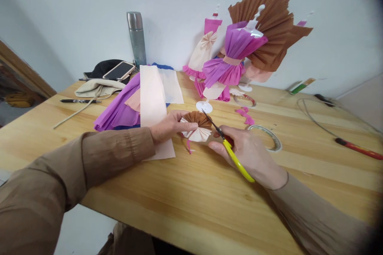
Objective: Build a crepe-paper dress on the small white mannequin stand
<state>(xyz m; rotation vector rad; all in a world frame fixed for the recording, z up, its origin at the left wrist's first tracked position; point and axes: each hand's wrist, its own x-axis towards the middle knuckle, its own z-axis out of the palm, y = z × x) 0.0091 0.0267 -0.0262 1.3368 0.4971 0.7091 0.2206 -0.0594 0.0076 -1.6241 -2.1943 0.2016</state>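
Pinched between the thumb and fingers of my left hand (172, 125) is a small pleated paper fan rosette (199, 121), brown in its upper half and pale cream below. My right hand (249, 151) grips yellow-handled scissors (235, 161), whose dark blades point up and left by the rosette's right edge. Whether the blades touch the paper I cannot tell. A long cream paper strip (154, 103) lies under my left wrist. Just beyond the rosette is a white round stand base (204, 106). A thin pink scrap (189, 146) shows below the rosette.
Paper-dressed mannequin stands (233, 55) with a large brown pleated fan (269, 28) rise at the back. A tape roll (266, 137) and a red-handled tool (357, 148) lie right. Purple paper (119, 105), a phone (119, 71), a pen (79, 101) and a flask (137, 40) are left.
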